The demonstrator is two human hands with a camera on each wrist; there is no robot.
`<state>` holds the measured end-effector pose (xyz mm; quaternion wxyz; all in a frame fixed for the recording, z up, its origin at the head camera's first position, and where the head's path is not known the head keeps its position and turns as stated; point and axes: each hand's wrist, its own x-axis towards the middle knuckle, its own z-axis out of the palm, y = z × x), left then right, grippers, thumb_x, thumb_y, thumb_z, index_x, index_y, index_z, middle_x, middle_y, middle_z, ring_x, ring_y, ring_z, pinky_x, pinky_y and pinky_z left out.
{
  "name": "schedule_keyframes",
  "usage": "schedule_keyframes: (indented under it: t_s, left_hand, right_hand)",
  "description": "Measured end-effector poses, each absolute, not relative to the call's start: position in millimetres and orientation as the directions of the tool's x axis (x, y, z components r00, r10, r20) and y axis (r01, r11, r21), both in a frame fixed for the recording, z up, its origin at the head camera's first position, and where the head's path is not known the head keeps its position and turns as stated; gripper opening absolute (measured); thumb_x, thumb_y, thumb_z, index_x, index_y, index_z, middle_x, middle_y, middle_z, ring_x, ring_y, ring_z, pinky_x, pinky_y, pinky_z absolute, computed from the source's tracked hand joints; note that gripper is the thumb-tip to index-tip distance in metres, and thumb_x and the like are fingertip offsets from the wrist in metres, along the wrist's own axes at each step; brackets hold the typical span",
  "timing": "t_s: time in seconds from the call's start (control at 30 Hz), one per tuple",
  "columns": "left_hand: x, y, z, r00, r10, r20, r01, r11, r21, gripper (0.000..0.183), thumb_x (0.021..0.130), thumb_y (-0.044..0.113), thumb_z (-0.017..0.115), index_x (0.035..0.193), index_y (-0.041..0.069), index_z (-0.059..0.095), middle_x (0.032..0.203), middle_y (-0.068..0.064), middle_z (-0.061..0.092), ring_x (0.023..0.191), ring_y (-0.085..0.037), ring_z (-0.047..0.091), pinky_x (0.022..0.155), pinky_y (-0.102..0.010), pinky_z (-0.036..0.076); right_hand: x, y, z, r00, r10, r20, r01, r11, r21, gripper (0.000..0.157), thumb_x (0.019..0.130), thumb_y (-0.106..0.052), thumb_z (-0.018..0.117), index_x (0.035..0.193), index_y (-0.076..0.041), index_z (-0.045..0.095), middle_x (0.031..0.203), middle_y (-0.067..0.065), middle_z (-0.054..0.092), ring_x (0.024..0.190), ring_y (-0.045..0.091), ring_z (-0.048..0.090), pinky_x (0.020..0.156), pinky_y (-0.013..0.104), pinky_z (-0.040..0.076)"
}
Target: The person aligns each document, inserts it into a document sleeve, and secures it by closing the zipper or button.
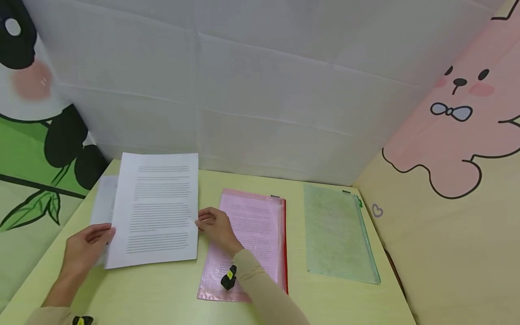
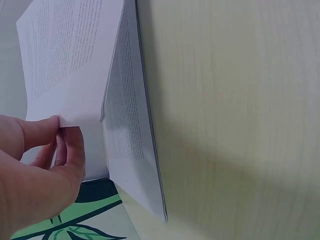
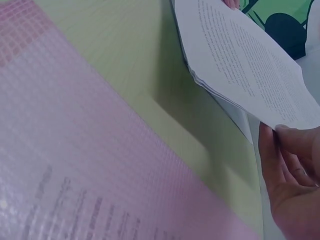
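Observation:
Both hands hold a small stack of printed paper sheets raised above the table at the left. My left hand pinches the stack's left edge between thumb and fingers; the left wrist view shows the same hand at the paper's edge. On the opposite edge, my right hand pinches with thumb and fingertips, as the right wrist view shows of that hand. Beneath and slightly left lies another stack of printed paper, mostly covered in the head view; its text shows in the left wrist view.
A pink zip document pouch with printed pages inside lies under the right forearm. Farther right is a green zip pouch. The pale yellow table meets a white cloth wall at the back and cartoon-printed walls at the sides.

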<state>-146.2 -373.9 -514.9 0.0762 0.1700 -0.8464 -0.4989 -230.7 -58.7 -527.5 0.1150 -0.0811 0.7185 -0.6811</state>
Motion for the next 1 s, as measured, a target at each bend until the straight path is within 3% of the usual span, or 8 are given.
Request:
schedule_keyframes:
  t_s: [0.3, 0.47, 0.73, 0.9, 1.0]
  left_hand:
    - [-147.5, -355.3, -511.7, -0.953, -0.297, 0.056, -0.098, 0.478, 0.873, 0.036, 0.100, 0.017, 0.068, 0.120, -0.013, 0.065, 0.089, 0.030, 0.058, 0.079, 0.017, 0.056, 0.067, -0.006, 0.050]
    - [-150.1, -346.5, -511.3, -0.958, -0.272, 0.094, -0.059, 0.505, 0.861, 0.033, 0.099, 0.016, 0.070, 0.118, -0.011, 0.066, 0.091, 0.015, 0.066, 0.080, 0.018, 0.056, 0.069, -0.005, 0.049]
    - [-154.2, -328.4, -507.9, -0.959, -0.201, 0.200, 0.081, 0.479, 0.874, 0.026, 0.097, 0.007, 0.070, 0.115, -0.012, 0.066, 0.090, 0.028, 0.062, 0.082, 0.016, 0.058, 0.071, -0.005, 0.049]
    - [-156.3, -315.0, -504.4, -0.955, -0.170, 0.243, 0.137, 0.474, 0.870, 0.023, 0.096, 0.003, 0.070, 0.114, -0.011, 0.067, 0.094, 0.023, 0.063, 0.085, 0.015, 0.059, 0.073, -0.005, 0.050]
    - [-158.5, -306.5, -502.3, -0.956, -0.166, 0.241, 0.137, 0.475, 0.869, 0.024, 0.096, 0.004, 0.070, 0.116, -0.010, 0.067, 0.095, 0.017, 0.066, 0.085, 0.014, 0.059, 0.072, -0.006, 0.051]
  right_hand:
    - [-233.3, -33.1, -526.5, -0.958, -0.286, 0.000, -0.020, 0.070, -0.997, 0.019, 0.092, 0.003, 0.073, 0.111, 0.001, 0.070, 0.097, 0.007, 0.071, 0.083, 0.011, 0.070, 0.083, 0.046, 0.061]
    - [-232.6, -19.1, -525.4, -0.958, -0.283, 0.044, -0.075, 0.100, -0.992, 0.018, 0.092, 0.001, 0.074, 0.110, 0.001, 0.070, 0.098, 0.009, 0.072, 0.084, 0.013, 0.071, 0.082, 0.044, 0.062]
    - [-229.4, 4.6, -522.9, -0.962, -0.266, 0.068, -0.090, 0.069, -0.994, 0.018, 0.091, 0.004, 0.074, 0.108, -0.001, 0.071, 0.101, 0.008, 0.072, 0.084, 0.013, 0.072, 0.080, 0.039, 0.063]
    - [-228.4, 20.4, -521.5, -0.963, -0.256, 0.087, -0.106, 0.062, -0.992, 0.016, 0.091, 0.003, 0.074, 0.107, 0.001, 0.070, 0.104, 0.013, 0.072, 0.087, 0.016, 0.072, 0.079, 0.037, 0.062]
    - [-227.3, 30.4, -519.4, -0.961, -0.260, 0.098, -0.117, 0.056, -0.992, 0.017, 0.092, 0.002, 0.074, 0.108, 0.001, 0.070, 0.105, 0.015, 0.071, 0.090, 0.022, 0.073, 0.082, 0.042, 0.062]
